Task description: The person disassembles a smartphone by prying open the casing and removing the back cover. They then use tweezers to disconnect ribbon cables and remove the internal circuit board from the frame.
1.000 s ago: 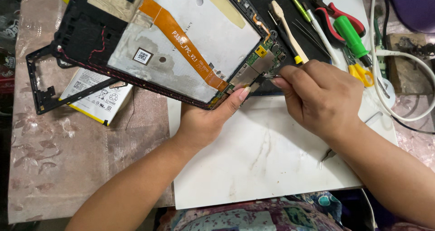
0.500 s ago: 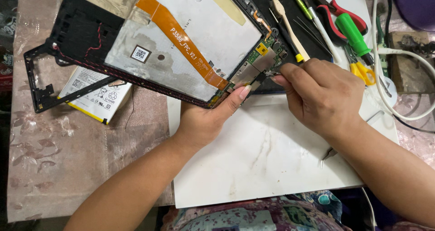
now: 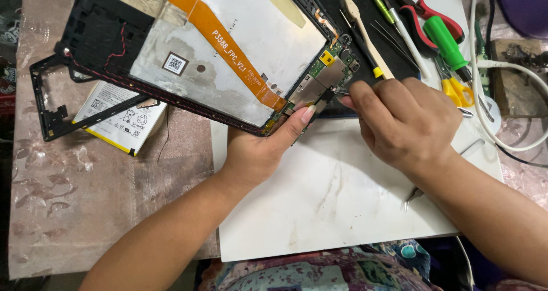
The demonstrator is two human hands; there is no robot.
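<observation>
Your left hand (image 3: 257, 151) sits at centre frame, closed on the lower edge of the opened tablet (image 3: 194, 51), thumb pressed beside the green circuit board (image 3: 322, 79). The tablet lies tilted across the upper left and upper centre of the frame, back cover off, showing a silver shield plate and an orange ribbon cable (image 3: 228, 54) running diagonally across it.

Your right hand (image 3: 402, 122) is at centre right, fingers curled shut and pinching a thin metal tool, apparently tweezers (image 3: 412, 195). One end shows below your wrist; the tip meets the circuit board at the tablet's lower right corner.

The tablet overlaps the upper edge of a white mat (image 3: 337, 199) on the tabletop (image 3: 85, 211), which carries a patterned covering.

At left frame, a black plastic frame (image 3: 48, 105) lies partly under the tablet, over a white battery pack (image 3: 123, 122).

At upper right, on a black mat, lie a cream plastic pry tool (image 3: 365, 31), a green-handled screwdriver (image 3: 448, 42), red-handled pliers (image 3: 431, 11) and yellow-handled scissors (image 3: 456, 91). A white cable (image 3: 485, 105) loops along the right edge.
</observation>
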